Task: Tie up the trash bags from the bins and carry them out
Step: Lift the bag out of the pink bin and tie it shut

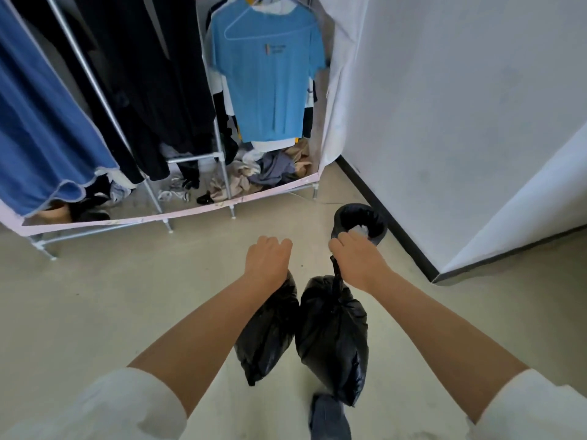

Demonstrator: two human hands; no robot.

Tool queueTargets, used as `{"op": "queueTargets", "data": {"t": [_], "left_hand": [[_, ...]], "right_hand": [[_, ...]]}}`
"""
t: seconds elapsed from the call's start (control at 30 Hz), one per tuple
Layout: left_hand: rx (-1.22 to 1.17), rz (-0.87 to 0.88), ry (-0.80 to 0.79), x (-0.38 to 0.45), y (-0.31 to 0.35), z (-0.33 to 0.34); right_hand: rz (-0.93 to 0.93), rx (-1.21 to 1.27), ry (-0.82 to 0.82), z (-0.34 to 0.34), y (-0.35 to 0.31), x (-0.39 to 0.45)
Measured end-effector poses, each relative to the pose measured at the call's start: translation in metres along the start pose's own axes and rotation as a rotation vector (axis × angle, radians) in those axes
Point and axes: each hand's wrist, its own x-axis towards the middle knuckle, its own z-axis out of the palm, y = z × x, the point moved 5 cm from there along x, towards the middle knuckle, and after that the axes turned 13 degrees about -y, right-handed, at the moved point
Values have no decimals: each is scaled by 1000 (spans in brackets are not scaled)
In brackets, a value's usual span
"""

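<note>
Two tied black trash bags hang below my hands above the pale floor. My left hand (269, 260) is closed on the top of the left trash bag (266, 331), whose neck is hidden under my wrist. My right hand (355, 257) grips the twisted neck of the right trash bag (333, 338). Just beyond my right hand stands a small round bin (379, 231) lined with a black bag, with white waste inside. It sits by the wall's dark baseboard.
A metal-framed clothes rack (222, 160) with a blue T-shirt (266, 77), dark garments and a blue cover fills the left and far side, with clothes piled on its base. White walls (460, 106) close off the right. My foot in a grey sock (330, 417) shows at the bottom.
</note>
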Motion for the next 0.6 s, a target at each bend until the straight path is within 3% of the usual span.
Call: {"op": "queueTargets", "data": {"t": [0.1,0.17,0.6], "left_hand": [[17,-53,-37,82,-12,-4],[10,-91,-67,133,-19,-9],[-66,-198,-247,428,-79,12]], "right_hand": [[-19,-122,46,-2,37,68],[-56,-72,58,2,64,116],[-170,58,-272,72,171,414]]}}
